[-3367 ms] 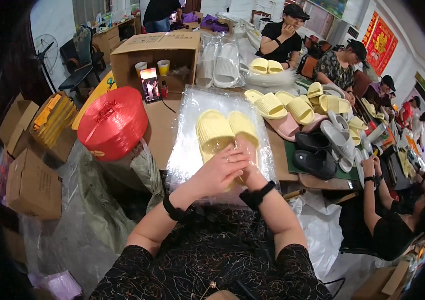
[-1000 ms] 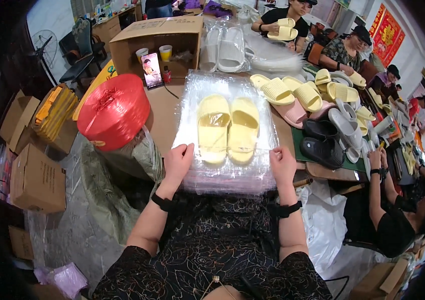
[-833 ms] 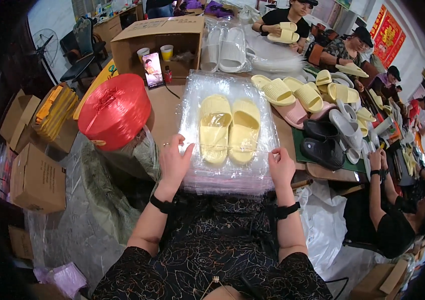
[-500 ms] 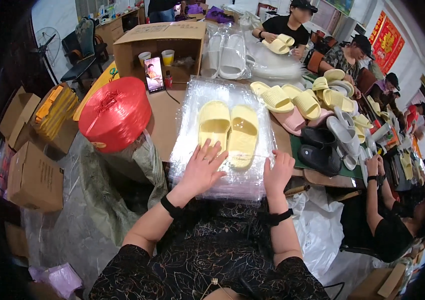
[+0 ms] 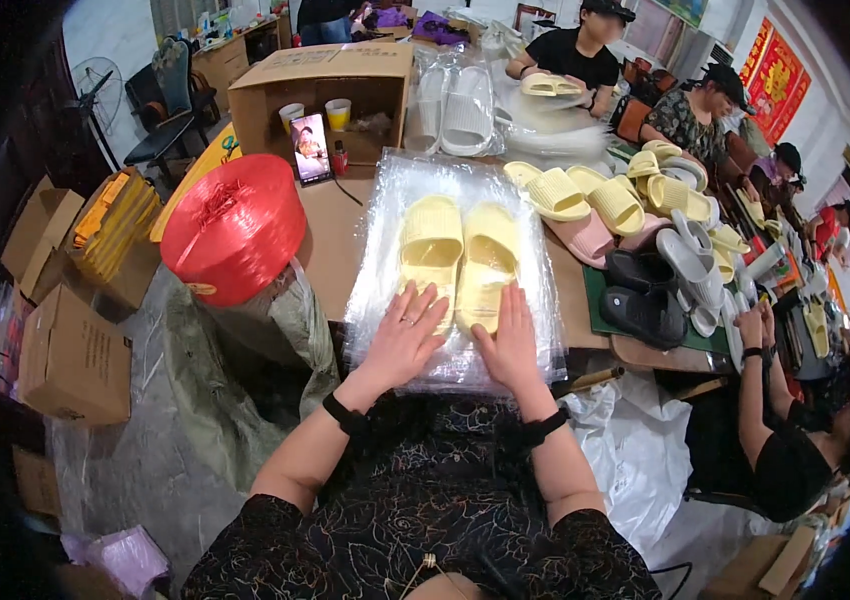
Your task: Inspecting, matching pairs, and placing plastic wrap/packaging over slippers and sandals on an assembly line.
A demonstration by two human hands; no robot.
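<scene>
A pair of slide sandals (image 5: 431,229) showed pale yellow with a ribbed pattern, the twine spool (image 5: 232,232) glossy red and the tabletop (image 5: 338,228) brown, while solid black wristbands (image 5: 347,415) matched a black shirt (image 5: 370,545) traced with fine tan floral lines.

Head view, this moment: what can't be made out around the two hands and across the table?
All in the head view:
Slippers: heel ends, partly covered by the left hand and right hand.
Clear plastic: number of layers, hidden by the top layer and slippers.
Phone: screen details, too small.
Standing person: head, cut off by the upper edge.
</scene>
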